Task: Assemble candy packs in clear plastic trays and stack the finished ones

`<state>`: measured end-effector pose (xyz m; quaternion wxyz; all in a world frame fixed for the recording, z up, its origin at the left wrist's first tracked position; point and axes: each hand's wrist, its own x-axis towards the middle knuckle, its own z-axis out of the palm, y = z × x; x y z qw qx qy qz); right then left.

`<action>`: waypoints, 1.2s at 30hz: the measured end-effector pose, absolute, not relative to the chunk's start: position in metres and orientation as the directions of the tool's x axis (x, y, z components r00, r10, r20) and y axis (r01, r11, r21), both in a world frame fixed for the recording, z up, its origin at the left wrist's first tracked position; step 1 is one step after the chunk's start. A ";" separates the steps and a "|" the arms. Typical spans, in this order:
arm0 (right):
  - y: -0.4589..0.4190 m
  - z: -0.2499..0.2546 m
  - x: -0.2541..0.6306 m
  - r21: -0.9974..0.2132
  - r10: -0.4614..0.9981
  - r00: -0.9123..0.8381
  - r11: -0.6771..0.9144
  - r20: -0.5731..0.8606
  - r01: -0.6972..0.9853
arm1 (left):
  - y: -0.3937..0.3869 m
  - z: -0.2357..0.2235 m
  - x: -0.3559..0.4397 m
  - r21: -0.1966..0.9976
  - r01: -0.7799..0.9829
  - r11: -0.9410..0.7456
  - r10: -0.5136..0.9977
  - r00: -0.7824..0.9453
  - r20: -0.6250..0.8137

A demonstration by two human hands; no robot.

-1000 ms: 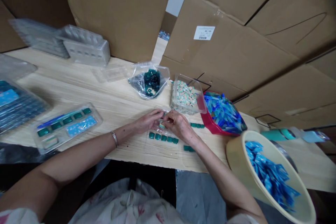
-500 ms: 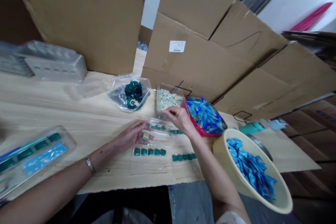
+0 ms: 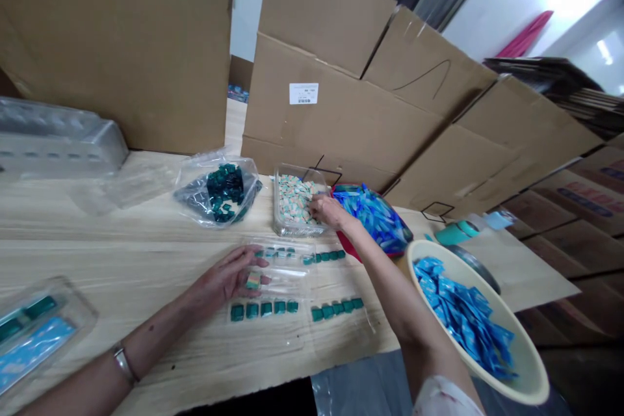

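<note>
Far left of the wooden table (image 3: 146, 231): a stack of grey moulded plastic trays (image 3: 58, 136) against the cardboard boxes (image 3: 341, 110), and nearer the person a clear blister tray (image 3: 36, 331) holding green tiles and a blue strip.

Left arm: a metal bracelet (image 3: 124, 364) circles the wrist.

Left hand (image 3: 227, 279): palm down over a clear blister sheet (image 3: 266, 331), fingers extended and slightly spread. A small multicoloured tile (image 3: 253, 280) lies at the fingertips; whether they grip it is hidden.

Back of the table: a clear plastic bag of dark green tiles (image 3: 218, 188) lies open, left of the hands.

Blister sheet: a row of five teal tiles (image 3: 263, 307) sits just below the left hand, with more teal tiles (image 3: 277, 252) above it and a further row (image 3: 336, 309) to the right.

Right hand (image 3: 331, 211): fingers bunched together, tips touching the pale speckled tiles (image 3: 295, 198) in a clear plastic tub (image 3: 287, 227); any pinch cannot be told.

Right of the hand: a red tray (image 3: 347, 244) heaped with blue strips (image 3: 373, 218).

Far right: a tilted cream bowl (image 3: 524, 361) of blue packets (image 3: 463, 325), beyond it a teal bottle (image 3: 455, 233).
</note>
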<state>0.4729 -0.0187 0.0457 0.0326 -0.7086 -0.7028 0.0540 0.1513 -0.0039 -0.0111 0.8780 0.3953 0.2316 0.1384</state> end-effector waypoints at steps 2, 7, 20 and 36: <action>-0.022 0.051 0.477 -0.162 1.000 0.006 -0.004 0.011 0.987 | -0.003 -0.013 0.152 0.761 -0.058 0.646 0.430 0.852 -0.300; -0.042 0.063 0.461 -0.481 0.981 0.151 -0.074 0.122 0.873 | -0.004 -0.012 0.152 0.754 -0.118 0.646 0.458 0.850 -0.260; -0.082 0.040 0.304 -0.679 0.996 -0.079 0.037 -0.031 0.733 | -0.003 -0.022 0.153 0.727 -0.236 0.645 0.481 0.864 -0.146; -0.049 0.072 0.388 0.013 0.902 0.374 -0.386 0.215 0.922 | 0.001 -0.014 0.151 0.797 -0.095 0.597 0.484 0.834 -0.263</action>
